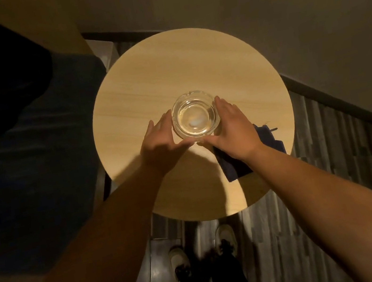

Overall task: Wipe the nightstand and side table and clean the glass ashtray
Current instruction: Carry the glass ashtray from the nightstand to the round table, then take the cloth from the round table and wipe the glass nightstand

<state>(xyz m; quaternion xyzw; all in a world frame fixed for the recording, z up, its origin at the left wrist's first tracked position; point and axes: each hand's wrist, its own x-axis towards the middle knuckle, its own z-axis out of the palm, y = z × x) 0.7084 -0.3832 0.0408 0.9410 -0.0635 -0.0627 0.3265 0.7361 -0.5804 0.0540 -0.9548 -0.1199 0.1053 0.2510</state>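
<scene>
left grip [159, 138], right grip [232, 127] touch ashtray [195, 116], cloth [234, 168] under wrist

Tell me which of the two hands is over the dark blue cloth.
The right hand: the dark blue cloth lies under its wrist on the round wooden table. The left hand has only bare wood beneath.

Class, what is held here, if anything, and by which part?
The ashtray: left hand and right hand press its outer wall from either side with straight fingers.
</scene>
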